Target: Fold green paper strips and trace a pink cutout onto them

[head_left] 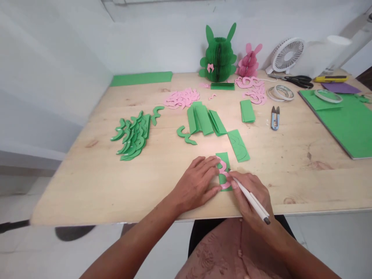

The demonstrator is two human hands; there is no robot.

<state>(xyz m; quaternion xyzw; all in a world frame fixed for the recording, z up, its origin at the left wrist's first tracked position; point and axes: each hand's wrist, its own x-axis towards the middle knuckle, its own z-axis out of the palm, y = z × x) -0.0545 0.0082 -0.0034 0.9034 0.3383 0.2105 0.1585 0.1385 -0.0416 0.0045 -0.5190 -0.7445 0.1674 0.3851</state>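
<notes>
My right hand (pixel 252 192) grips a white pen (pixel 254 200), its tip at the right edge of a pink curved paper template (pixel 223 185). The template lies on a folded green paper piece (pixel 223 156) near the table's front edge. With fingers stretched out flat, my left hand (pixel 200 181) presses on the left side of the template and the paper. Just beyond, another green piece (pixel 238 146) bears a drawn curved outline. Folded green papers (pixel 203 119) and a green curved cutout (pixel 186 135) lie farther back.
Green cutouts (pixel 134 137) are piled at left, pink cutouts (pixel 182 98) behind. A green honeycomb paper figure (pixel 220 58) and a pink one (pixel 248 63) stand by the wall. Thread snips (pixel 275 118), tape rolls (pixel 283 93), black scissors (pixel 299 80), a fan (pixel 287 55) and green sheets (pixel 345 128) are at right.
</notes>
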